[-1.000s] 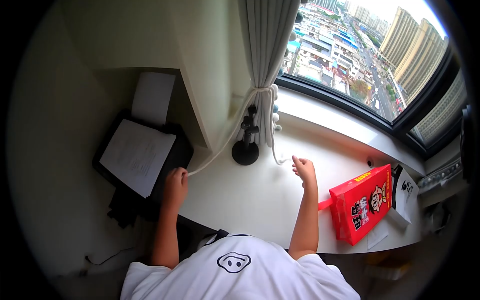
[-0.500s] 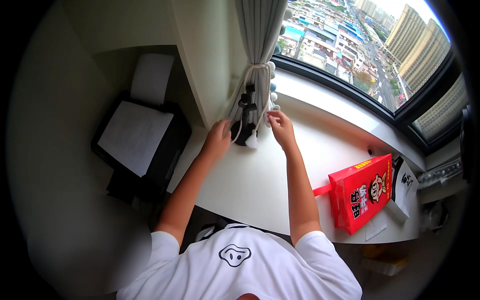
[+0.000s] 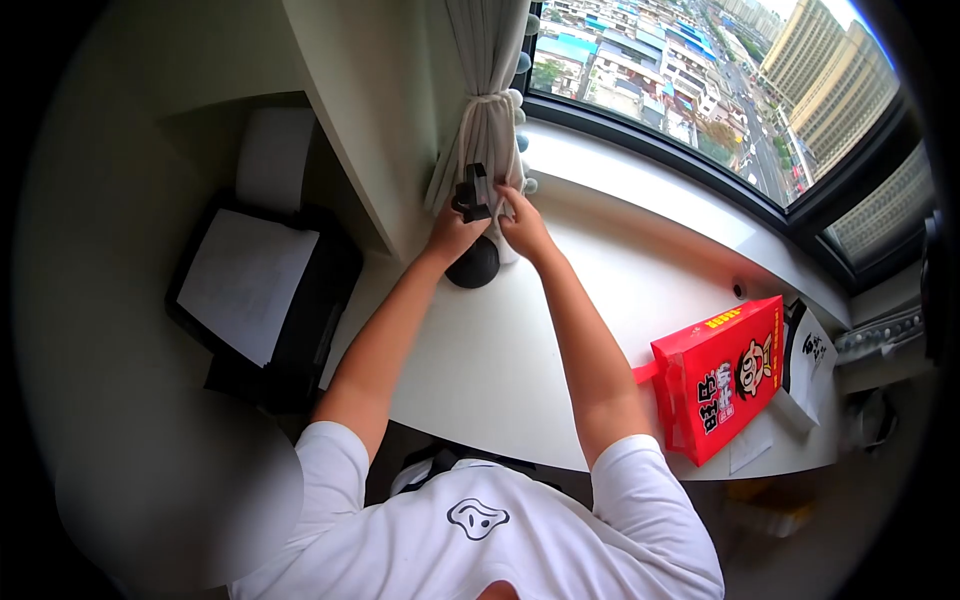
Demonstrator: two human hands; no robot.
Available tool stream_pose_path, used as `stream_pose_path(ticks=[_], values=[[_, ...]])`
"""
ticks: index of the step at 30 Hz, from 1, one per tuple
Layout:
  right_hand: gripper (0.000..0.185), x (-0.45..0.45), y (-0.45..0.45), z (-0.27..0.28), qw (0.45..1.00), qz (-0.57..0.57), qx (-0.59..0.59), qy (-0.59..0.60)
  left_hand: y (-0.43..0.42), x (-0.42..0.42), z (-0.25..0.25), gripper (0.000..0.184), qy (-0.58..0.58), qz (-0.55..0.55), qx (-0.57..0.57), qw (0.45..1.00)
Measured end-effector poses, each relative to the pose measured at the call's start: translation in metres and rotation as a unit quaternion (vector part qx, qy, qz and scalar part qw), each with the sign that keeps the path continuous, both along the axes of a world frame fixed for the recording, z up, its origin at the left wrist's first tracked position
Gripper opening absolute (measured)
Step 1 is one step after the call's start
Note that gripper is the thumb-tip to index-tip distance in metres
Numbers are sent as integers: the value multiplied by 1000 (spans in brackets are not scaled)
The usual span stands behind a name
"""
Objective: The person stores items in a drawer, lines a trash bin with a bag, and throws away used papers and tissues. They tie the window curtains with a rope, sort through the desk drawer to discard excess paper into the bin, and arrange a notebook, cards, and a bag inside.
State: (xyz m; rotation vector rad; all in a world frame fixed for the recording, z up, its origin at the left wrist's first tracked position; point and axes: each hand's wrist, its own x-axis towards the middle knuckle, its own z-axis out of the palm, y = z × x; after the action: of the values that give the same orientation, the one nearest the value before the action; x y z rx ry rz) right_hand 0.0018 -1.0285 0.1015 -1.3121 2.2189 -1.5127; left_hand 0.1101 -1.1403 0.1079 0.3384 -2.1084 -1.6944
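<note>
Curtain (image 3: 486, 70), long axis vertical, white cord (image 3: 490, 101) wrapped crosswise around it

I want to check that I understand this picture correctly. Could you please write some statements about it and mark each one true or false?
1. A light cord goes around the curtain. True.
2. The red bag is on top of the printer. False: the red bag is on the white desk.
3. There is paper on the black printer. True.
4. The two hands are at opposite ends of the desk. False: the left hand and the right hand are close together, near the curtain.
5. The black stand has a round base. True.
</note>
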Motion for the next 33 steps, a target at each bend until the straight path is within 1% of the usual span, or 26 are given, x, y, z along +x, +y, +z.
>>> stream_pose_path(ticks=[2,3,4,6,7,8,10,11,12,13,14,15,16,17,19,20,22,23,24,26,27,28,29,30,31,33], values=[[46,13,8,-12,995,-41,26,84,17,-2,-7,24,11,192,-106,976],[44,20,10,-17,996,-58,27,70,23,-5,-14,32,52,225,-91,969],[44,25,16,-20,996,-57,28,69,26,-8,-20,32,50,226,-90,969],[43,34,27,-24,996,-67,53,-27,36,-7,-23,35,72,255,-3,964],[42,38,31,-29,997,-70,20,-34,38,-4,-20,39,94,239,1,967],[42,42,36,-31,997,-68,21,-35,41,2,-17,39,92,241,2,966],[48,53,46,-25,993,-16,14,-114,50,20,-2,38,49,223,73,971],[48,62,52,-21,993,-11,16,-116,54,31,8,38,48,200,97,974],[52,73,59,-12,989,51,20,-136,59,43,19,38,48,206,97,973],[57,84,66,-2,981,113,23,-155,64,54,30,37,59,177,100,977],[65,95,74,8,970,149,37,-190,68,66,41,37,72,148,103,981],[66,104,78,7,976,156,43,-146,72,78,54,35,87,121,131,980],[68,114,81,6,980,164,49,-100,75,91,70,35,88,132,130,979],[68,126,84,10,978,175,49,-101,77,105,86,35,94,119,154,976],[72,149,89,28,931,175,28,-319,78,129,104,35,117,103,200,967],[72,158,89,30,929,182,29,-322,78,140,108,35,116,110,198,967],[71,177,90,40,953,172,1,-250,81,157,114,36,144,109,193,964],[64,186,92,49,990,120,36,-65,83,165,114,32,131,117,171,970],[64,192,91,52,990,122,38,-67,92,170,107,32,129,119,173,969],[53,204,83,55,986,168,8,4,110,179,82,29,90,186,72,976],[42,211,80,53,983,183,-17,-9,108,185,78,24,145,159,-181,960],[34,215,74,54,980,168,32,99,112,192,75,22,92,163,-275,943],[39,214,73,58,974,195,79,87,116,199,74,20,45,167,-367,914],[44,216,72,64,964,221,126,74,116,203,73,19,91,143,-135,976],[44,218,71,61,964,222,127,73,114,206,70,19,90,144,-133,976],[21,223,66,52,970,236,36,43,109,209,64,18,139,196,-27,970]])
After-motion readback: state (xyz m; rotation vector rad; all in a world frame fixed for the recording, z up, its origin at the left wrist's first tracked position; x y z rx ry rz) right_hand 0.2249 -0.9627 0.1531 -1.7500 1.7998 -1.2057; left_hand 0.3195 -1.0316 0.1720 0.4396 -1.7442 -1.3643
